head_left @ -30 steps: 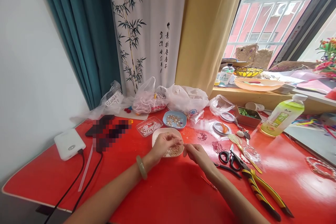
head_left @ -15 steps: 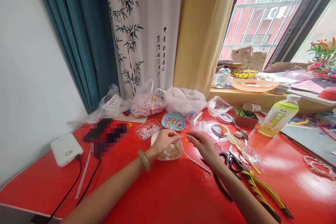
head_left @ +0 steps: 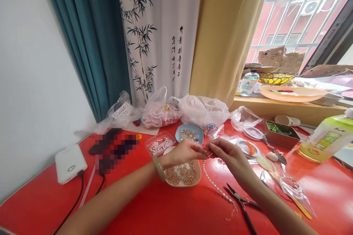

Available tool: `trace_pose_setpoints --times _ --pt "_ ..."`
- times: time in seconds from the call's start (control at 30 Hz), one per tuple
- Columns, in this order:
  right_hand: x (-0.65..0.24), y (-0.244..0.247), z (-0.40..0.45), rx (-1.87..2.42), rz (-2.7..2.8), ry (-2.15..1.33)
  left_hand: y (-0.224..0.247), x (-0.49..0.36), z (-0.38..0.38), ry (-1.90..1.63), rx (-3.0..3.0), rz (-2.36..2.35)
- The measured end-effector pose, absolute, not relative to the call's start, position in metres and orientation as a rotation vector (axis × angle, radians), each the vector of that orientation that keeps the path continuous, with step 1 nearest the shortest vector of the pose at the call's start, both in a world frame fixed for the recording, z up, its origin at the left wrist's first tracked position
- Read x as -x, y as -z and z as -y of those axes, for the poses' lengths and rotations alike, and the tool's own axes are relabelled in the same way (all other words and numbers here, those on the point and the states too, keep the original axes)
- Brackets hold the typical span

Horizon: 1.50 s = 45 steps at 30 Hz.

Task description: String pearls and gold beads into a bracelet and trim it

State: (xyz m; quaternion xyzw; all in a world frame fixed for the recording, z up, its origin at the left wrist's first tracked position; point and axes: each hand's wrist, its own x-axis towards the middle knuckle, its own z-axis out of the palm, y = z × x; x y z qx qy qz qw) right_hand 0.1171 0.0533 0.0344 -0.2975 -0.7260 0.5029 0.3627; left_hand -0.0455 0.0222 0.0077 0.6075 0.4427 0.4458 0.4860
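Observation:
My left hand [head_left: 186, 153], with a bangle at the wrist, is closed in a pinch. From its fingertips a strand of pearl-like beads [head_left: 214, 184] hangs down to the table and ends in a fine chain. My right hand [head_left: 228, 154] is closed too, its fingertips meeting the left ones; whatever lies between them is too small to make out. Below the left hand is a pale dish [head_left: 199, 177] of gold-coloured beads. Behind it are a clear box [head_left: 160, 144] of pearly beads and a blue dish [head_left: 200, 140] of mixed beads.
Black-handled pliers [head_left: 239, 199] lie by my right forearm. Plastic bags [head_left: 204, 114] line the back. A drink bottle [head_left: 327, 137] and a tin [head_left: 280, 134] stand at the right. On the left are a white cabled device [head_left: 70, 163] and a dark, partly blurred object [head_left: 106, 141].
My hands were a little apart and have come together at the fingertips. The view has turned left and closer, so the table things sit further right and look larger.

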Motion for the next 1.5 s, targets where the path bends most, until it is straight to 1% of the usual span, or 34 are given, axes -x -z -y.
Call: trace_pose_setpoints --times 0.1,0.23,0.37,0.5,0.8,1.0,1.27,1.37,1.5 --pt "-0.126 -0.031 -0.057 0.832 1.865 -1.289 -0.009 0.059 -0.025 -1.026 -1.574 -1.175" --pt "-0.138 -0.021 -0.062 0.907 1.8 -1.27 -0.007 0.084 -0.026 -0.926 -1.668 -1.48" --pt "-0.143 -0.013 -0.064 0.946 1.871 -1.215 -0.007 0.105 -0.021 -0.81 -1.775 -1.684" --pt "-0.14 -0.008 -0.062 0.959 2.02 -1.186 -0.009 0.118 -0.015 -0.74 -1.813 -1.766" --pt "-0.131 0.004 -0.068 0.958 2.182 -1.25 -0.016 0.154 -0.03 -0.752 -1.892 -1.91" --pt "-0.128 0.006 -0.073 0.978 2.202 -1.228 -0.014 0.149 -0.051 -0.716 -2.026 -1.767" --pt "-0.131 0.009 -0.081 1.029 2.345 -1.188 -0.005 0.124 -0.083 -0.392 -2.344 -1.644" --pt "-0.134 0.013 -0.086 1.031 2.354 -1.211 0.003 0.122 -0.087 -0.29 -2.366 -1.557" --pt "-0.132 0.016 -0.087 1.038 2.324 -1.28 0.005 0.12 -0.08 -0.282 -2.309 -1.5"
